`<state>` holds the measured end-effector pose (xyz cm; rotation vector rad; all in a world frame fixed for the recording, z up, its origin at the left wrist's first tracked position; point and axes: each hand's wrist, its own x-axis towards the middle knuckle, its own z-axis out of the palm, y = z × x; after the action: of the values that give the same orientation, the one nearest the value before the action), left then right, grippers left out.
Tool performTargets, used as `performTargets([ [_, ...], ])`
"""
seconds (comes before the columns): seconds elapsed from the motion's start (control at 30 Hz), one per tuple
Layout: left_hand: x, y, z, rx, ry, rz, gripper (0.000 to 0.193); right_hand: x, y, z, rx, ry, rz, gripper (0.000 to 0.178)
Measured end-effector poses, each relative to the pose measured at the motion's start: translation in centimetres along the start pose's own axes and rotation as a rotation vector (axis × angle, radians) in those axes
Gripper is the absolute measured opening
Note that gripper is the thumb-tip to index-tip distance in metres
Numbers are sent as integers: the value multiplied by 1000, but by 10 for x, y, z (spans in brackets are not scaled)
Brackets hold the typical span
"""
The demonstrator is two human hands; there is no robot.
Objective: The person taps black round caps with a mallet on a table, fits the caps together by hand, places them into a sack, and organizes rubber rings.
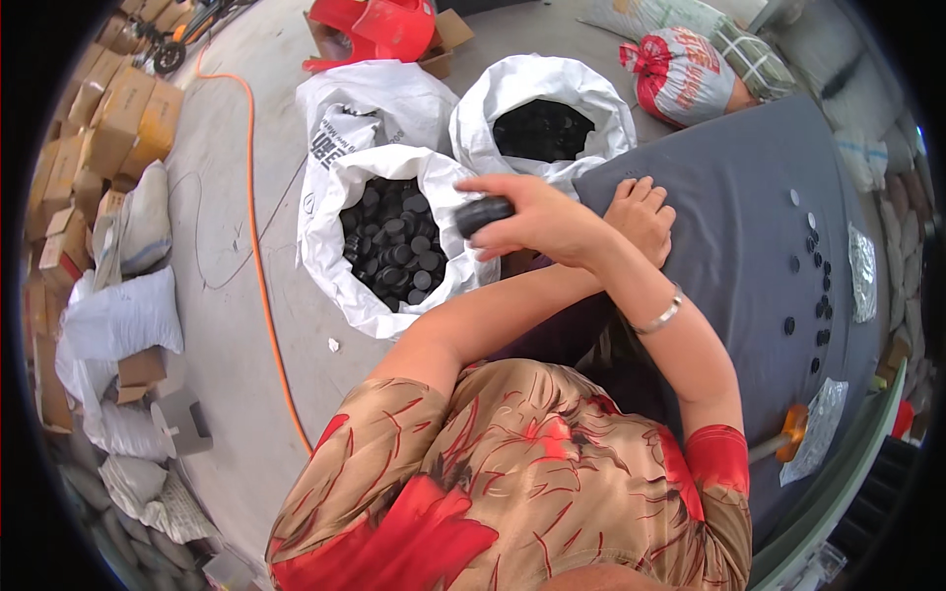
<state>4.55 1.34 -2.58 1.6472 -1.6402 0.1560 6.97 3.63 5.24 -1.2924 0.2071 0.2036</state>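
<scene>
My forearms cross. Coming from the right, my right hand [542,219] is over the rim of the front white woven bag [340,187], closed round a short stack of black round caps [483,215]; motion blurs its fingertips. Many loose black caps [394,241] fill that bag. My left hand [642,219] rests on the near-left edge of the dark grey table cover [729,227], fingers slightly bent and apart, with nothing visible in it. Several small black discs [823,307] and a few pale ones [811,220] lie scattered along the table's right part.
Behind stands another open white bag [473,118] of black pieces. A red plastic chair [379,30] is at the back. An orange hose [261,256] crosses the floor. Cardboard boxes [118,118] line the left. An orange-headed tool [791,433] lies at the table's near right.
</scene>
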Motion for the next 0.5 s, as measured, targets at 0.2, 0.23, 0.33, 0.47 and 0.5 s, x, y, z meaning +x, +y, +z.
performTargets([
  [0.2,8,6,14,-33,58,82,21,0,-7,-15,-578,328,-101,65],
  [0.23,12,6,15,-11,-161,2,23,-17,-2,-32,-439,309,-113,60],
  [0.33,-9,-4,3,-214,11,-125,28,-78,-1,-73,-278,478,-298,41],
  [0.47,3,-4,-7,-13,-23,-7,28,-179,-4,-155,-372,1067,-290,29],
  [0.5,5,0,-5,-45,-25,34,28,-208,-2,-182,-450,1225,-241,29],
])
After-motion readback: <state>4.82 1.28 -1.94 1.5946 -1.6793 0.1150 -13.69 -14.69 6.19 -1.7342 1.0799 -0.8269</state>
